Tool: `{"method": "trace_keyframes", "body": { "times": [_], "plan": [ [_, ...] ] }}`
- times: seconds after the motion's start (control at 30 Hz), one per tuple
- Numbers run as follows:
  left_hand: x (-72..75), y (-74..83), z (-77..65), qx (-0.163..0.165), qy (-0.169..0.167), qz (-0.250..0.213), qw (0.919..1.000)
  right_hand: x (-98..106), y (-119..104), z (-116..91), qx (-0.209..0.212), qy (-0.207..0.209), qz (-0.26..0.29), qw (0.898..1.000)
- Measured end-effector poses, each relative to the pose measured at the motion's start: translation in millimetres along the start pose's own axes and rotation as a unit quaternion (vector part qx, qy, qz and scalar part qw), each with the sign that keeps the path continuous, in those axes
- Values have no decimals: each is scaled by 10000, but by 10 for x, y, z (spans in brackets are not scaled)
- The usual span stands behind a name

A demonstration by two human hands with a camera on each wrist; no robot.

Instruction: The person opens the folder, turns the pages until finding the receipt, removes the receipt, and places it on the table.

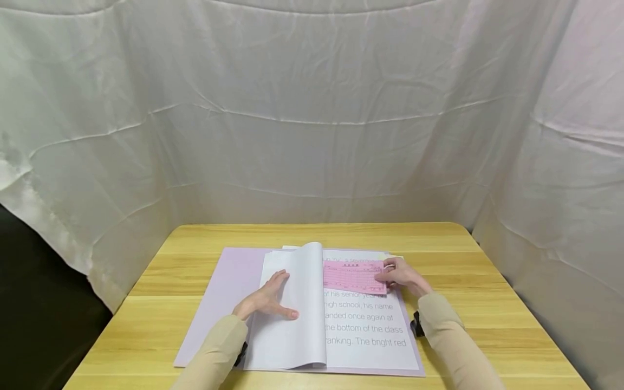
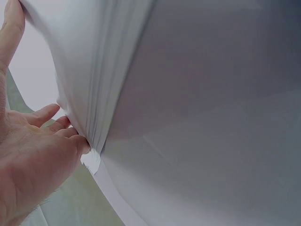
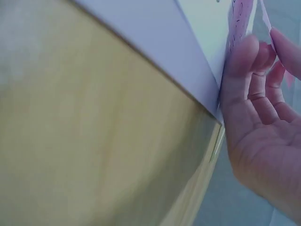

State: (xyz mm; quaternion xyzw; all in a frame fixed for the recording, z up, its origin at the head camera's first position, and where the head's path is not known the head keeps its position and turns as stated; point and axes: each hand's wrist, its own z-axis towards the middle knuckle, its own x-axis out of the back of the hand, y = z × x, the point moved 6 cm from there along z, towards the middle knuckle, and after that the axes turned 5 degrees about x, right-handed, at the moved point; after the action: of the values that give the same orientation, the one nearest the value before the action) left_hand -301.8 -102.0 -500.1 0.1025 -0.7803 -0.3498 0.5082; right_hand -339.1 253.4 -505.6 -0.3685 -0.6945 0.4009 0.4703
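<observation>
A lilac folder or booklet (image 1: pixel 209 309) lies open on the table. Its loose white pages (image 1: pixel 308 292) are turned over to the left and bulge up near the middle. My left hand (image 1: pixel 263 300) rests on those pages, thumb and fingers spread; in the left wrist view the hand (image 2: pixel 37 155) lies along the bent page edges. On the right-hand page (image 1: pixel 365 355), printed in large text, lies a pink printed slip (image 1: pixel 348 277). My right hand (image 1: pixel 403 275) pinches the slip's right end; the right wrist view shows pink paper (image 3: pixel 240 23) by the thumb and fingers.
The wooden table (image 1: pixel 487 319) extends on both sides of the folder and behind it. Pale grey cloth (image 1: pixel 312 151) hangs behind and at both sides. A dark area (image 1: pixel 39 303) shows at the lower left, beyond the table's edge.
</observation>
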Motion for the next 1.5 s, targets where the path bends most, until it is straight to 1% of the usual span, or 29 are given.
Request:
{"method": "trace_keyframes", "body": {
  "times": [0.13, 0.3, 0.37, 0.43, 0.53, 0.6, 0.77, 1.0, 1.2, 1.5],
  "plan": [
    [-1, -1, 2, -22, -7, -24, 10000, 28, 11, -42, -22, 49, 489, 9988],
    [0, 3, 3, -37, 3, -32, 10000, 59, 13, -81, 86, 37, 1161, 9932],
    [1, 7, 0, -33, 12, -39, 10000, 72, 7, -100, 196, -14, 1340, 9908],
    [0, 8, -2, -22, 9, -46, 10000, 88, 6, -118, 241, 22, 1463, 9889],
    [-3, 9, -4, 7, 13, -35, 10000, 116, 1, -143, 327, 56, 1506, 9880],
    [-4, 8, -4, 22, 20, -23, 10000, 142, 11, -156, 274, 181, 1601, 9866],
    [-1, 13, -4, 33, 40, -10, 10000, 194, 5, -188, 319, 322, 1731, 9839],
    [-5, 10, -4, 63, 41, 4, 10000, 244, -35, -245, 474, 401, 1911, 9796],
    [-10, 13, -4, 50, 42, 0, 10000, 324, -47, -299, 541, 575, 1941, 9778],
    [2, 18, -10, -26, 5, -49, 10000, 430, -56, -373, 661, 582, 2227, 9709]
  ]
}}
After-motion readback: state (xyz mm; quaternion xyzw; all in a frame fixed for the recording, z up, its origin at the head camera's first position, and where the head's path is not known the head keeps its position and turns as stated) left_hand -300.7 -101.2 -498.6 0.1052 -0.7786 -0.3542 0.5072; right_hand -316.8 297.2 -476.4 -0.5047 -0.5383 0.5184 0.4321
